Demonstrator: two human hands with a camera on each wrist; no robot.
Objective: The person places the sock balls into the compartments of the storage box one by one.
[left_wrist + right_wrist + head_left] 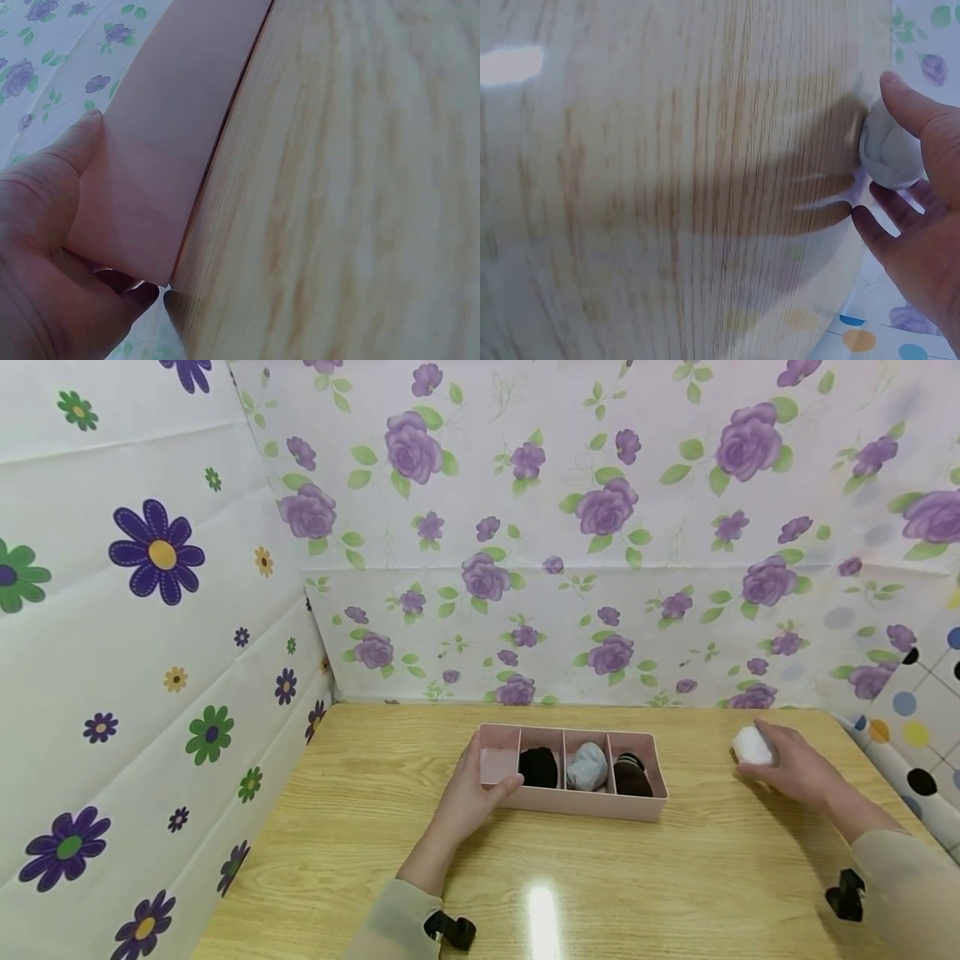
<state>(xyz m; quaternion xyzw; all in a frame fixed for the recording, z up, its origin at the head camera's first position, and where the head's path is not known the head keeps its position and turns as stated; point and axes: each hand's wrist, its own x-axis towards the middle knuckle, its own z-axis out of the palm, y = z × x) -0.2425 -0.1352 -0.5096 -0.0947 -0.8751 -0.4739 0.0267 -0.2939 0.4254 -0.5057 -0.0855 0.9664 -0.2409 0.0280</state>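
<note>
A pink box (585,802) with a row of compartments stands on the table. My left hand (468,793) grips its left end, the thumb at the front wall's rim and the fingers round the end wall; the left wrist view shows the pink wall (157,150) beside the thumb. The leftmost compartment holds nothing. The others hold a black rolled sock (538,767), a light grey rolled sock (587,767) and a dark brown rolled sock (632,777) with pale stripes. To the right of the box, my right hand (795,766) holds a white rolled sock (752,747) between thumb and fingers.
The wood-grain table (585,868) runs back to a wall covering with purple roses (487,577). A flower-patterned sheet (150,677) borders the left side, and a dotted sheet (926,727) the right. Black straps sit at both wrists.
</note>
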